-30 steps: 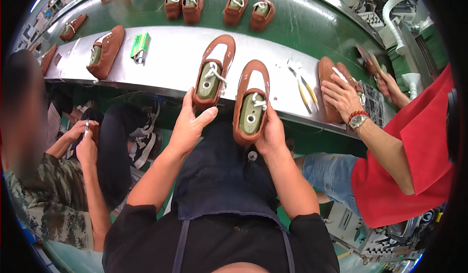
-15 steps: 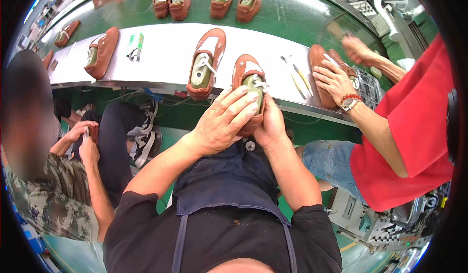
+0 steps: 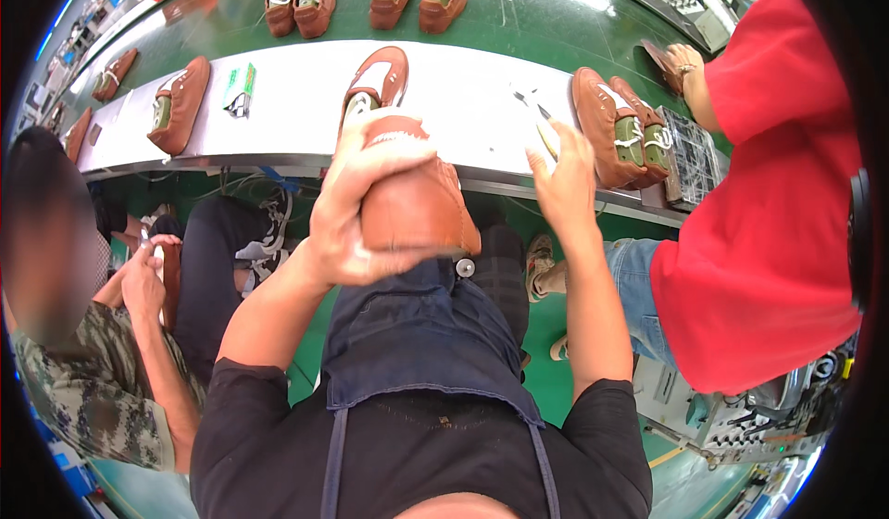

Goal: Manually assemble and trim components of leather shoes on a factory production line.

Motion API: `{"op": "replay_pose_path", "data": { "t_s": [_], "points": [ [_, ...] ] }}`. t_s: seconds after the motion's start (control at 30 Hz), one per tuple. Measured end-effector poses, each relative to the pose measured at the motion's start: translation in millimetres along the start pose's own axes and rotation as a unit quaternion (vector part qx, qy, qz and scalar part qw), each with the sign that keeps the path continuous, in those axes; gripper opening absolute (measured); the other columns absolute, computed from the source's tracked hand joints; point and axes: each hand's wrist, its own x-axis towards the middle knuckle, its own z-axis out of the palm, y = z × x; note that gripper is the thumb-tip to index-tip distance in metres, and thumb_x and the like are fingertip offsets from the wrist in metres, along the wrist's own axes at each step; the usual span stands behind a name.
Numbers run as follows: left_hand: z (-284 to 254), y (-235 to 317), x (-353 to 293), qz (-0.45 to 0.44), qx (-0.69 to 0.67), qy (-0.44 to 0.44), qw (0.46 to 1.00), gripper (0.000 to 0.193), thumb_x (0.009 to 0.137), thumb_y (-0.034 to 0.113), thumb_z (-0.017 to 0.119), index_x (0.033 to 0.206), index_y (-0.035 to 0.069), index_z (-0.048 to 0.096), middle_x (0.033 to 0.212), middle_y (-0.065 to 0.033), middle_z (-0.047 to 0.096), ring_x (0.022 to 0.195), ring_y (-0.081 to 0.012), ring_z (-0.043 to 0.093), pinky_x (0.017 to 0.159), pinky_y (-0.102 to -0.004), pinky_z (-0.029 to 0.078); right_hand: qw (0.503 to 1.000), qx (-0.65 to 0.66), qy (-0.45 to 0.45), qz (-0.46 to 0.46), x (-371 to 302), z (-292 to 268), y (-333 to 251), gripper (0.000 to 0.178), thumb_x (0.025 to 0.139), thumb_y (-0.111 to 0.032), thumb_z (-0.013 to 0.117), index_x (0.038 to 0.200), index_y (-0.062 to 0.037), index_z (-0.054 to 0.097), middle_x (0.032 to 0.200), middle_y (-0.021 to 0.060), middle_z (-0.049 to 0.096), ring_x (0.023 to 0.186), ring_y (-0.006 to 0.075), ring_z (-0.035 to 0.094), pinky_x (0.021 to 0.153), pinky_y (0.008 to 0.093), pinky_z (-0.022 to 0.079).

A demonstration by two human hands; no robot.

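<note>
My left hand (image 3: 344,209) is wrapped round a brown shoe (image 3: 417,202), holding it up in front of my apron at the bench edge. The shoe's smooth brown end faces me, and its laces are out of sight. My right hand (image 3: 567,186) reaches over the bench edge, with thumb and fingers apart on either side of a yellow-handled hand tool (image 3: 547,137). Its exact kind is partly hidden by the fingers. Behind my left hand, another brown shoe (image 3: 381,73) with a white panel and green lining stands on the white bench top (image 3: 482,84).
Two brown shoes (image 3: 600,121) stand on the right beside a plastic-wrapped block (image 3: 693,158). A co-worker in red (image 3: 759,241) is close on that side. Leftward are a green-white box (image 3: 239,90), a shoe (image 3: 181,104) and a seated person in camouflage (image 3: 102,371). Further shoes (image 3: 315,8) line the green surface.
My right hand has left the shoe and moved right to the tool. My left hand has lifted and turned the shoe. The co-worker's hand has left the right-hand shoes.
</note>
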Motion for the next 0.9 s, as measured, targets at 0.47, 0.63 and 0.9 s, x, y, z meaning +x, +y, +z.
{"op": "replay_pose_path", "data": {
  "t_s": [0.47, 0.63, 0.9],
  "points": [
    [76, -90, -129, -0.478, -0.274, -0.073, 0.831, 0.054, 0.083, 0.028, 0.081, 0.133, 0.013, 0.067, 0.128, -0.0087, 0.063, 0.117, -0.0221, 0.063, 0.105, -0.0369, 0.050, 0.980, -0.117, -0.149, 0.066, 29, 2, 34, 0.061, 0.082, -0.020, 0.075, 0.138, 0.0026, 0.060, 0.117, 0.0241, 0.070, 0.100, 0.0383, 0.070, 0.095, 0.0503, 0.055],
    [78, -103, -144, -0.486, -0.238, -0.096, 0.836, 0.062, 0.082, 0.031, 0.083, 0.138, 0.017, 0.063, 0.135, -0.0101, 0.060, 0.124, -0.0245, 0.060, 0.108, -0.0384, 0.048, 0.742, 0.607, -0.182, 0.218, -43, 6, 28, 0.060, 0.089, -0.025, 0.068, 0.139, 0.0038, 0.054, 0.092, 0.0108, 0.068, 0.083, 0.0211, 0.068, 0.074, 0.0356, 0.058],
    [84, -107, -154, -0.491, -0.259, -0.079, 0.828, 0.060, 0.088, 0.028, 0.075, 0.145, 0.017, 0.059, 0.138, -0.0126, 0.058, 0.129, -0.0268, 0.059, 0.111, -0.0397, 0.046, 0.716, 0.476, -0.434, 0.268, -137, 22, -24, 0.036, 0.108, -0.025, 0.059, 0.137, -0.0025, 0.054, 0.095, 0.0082, 0.072, 0.078, 0.0142, 0.071, 0.061, 0.0253, 0.050]
  ]
}}
